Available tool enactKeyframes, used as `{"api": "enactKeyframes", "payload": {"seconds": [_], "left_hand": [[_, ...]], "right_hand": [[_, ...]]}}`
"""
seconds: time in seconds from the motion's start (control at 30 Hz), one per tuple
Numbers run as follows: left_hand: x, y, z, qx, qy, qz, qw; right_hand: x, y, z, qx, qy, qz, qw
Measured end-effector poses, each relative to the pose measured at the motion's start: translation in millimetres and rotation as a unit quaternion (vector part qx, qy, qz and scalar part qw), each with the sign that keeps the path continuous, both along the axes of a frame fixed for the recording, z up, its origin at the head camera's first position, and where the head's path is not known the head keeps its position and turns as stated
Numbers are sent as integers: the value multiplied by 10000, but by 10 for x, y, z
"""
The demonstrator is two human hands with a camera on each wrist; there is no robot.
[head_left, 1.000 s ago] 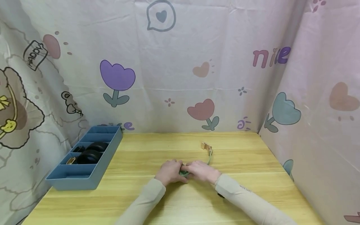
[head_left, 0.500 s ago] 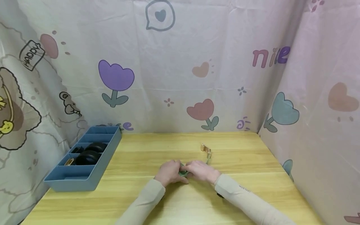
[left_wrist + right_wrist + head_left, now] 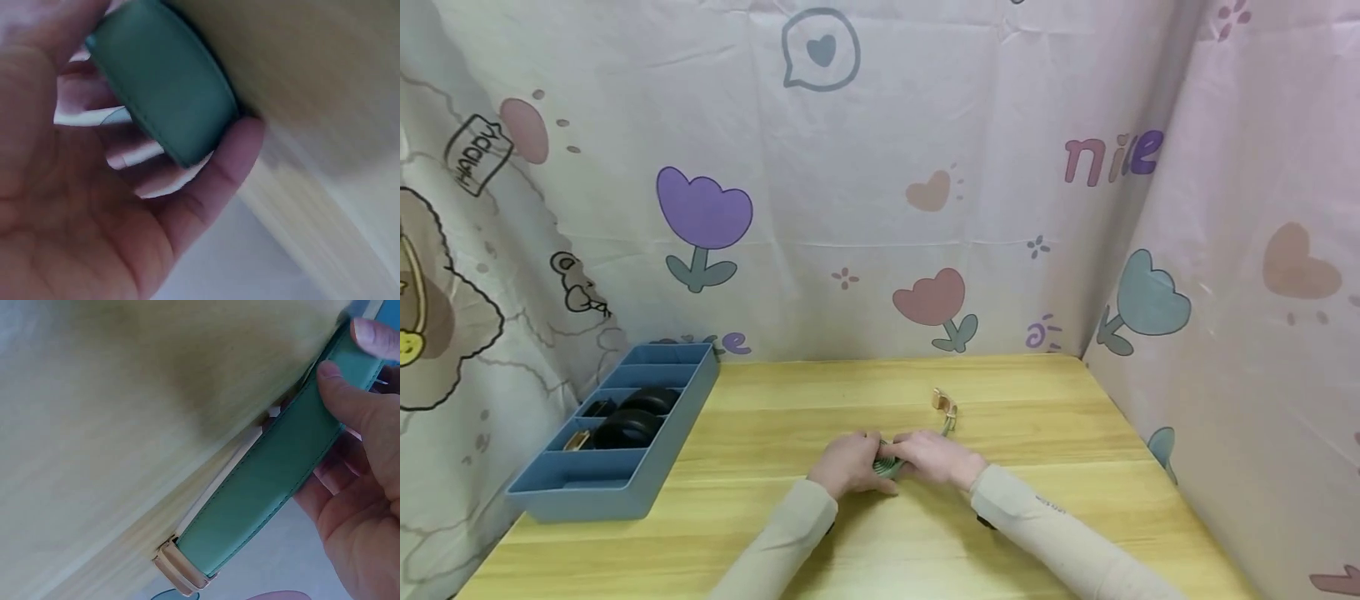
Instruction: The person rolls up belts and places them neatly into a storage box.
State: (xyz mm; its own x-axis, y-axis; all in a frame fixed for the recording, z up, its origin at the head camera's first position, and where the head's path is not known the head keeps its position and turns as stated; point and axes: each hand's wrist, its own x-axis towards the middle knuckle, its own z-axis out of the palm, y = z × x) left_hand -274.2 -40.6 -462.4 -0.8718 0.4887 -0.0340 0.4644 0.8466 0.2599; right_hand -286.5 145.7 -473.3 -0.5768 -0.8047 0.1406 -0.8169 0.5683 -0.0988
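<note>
A green belt (image 3: 269, 469) with stitched edges is wound into a coil (image 3: 886, 467) between both hands, low over the table. Its gold buckle (image 3: 946, 402) sticks out beyond the hands on a short free length. My left hand (image 3: 848, 465) curls round the coil's left side, with thumb and fingers on the belt (image 3: 169, 81) in the left wrist view. From the right, my right hand (image 3: 934, 457) pinches the band where it leaves the roll. In the right wrist view the thumb lies on the flat face and other fingers are behind it.
On the left of the table stands a blue divided box (image 3: 655, 479). Two black coiled belts (image 3: 628, 429) lie in its compartments, one with a gold buckle (image 3: 577, 440). A printed curtain (image 3: 820, 183) hangs behind the wooden table (image 3: 1037, 500).
The buckle end has drawn a little nearer to the hands as the free length shortens. Both hands stay together at the coil; the head view has shifted slightly.
</note>
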Motion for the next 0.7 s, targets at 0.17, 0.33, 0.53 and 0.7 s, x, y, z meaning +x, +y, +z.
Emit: {"api": "enactKeyframes", "payload": {"seconds": [0.17,0.33,0.53,0.7], "left_hand": [[36,29,-50,-120,259,206,9994],[-16,-2,-62,-38,188,-126,9997],[7,20,-34,-207,150,-135,9996],[44,65,-84,-350,422,188,9983]], "right_hand": [[1,-23,14,-40,-140,196,9997],[-26,-4,55,36,-416,221,9989],[-42,5,48,35,-482,135,9987],[-50,0,34,22,-378,-11,9993]]}}
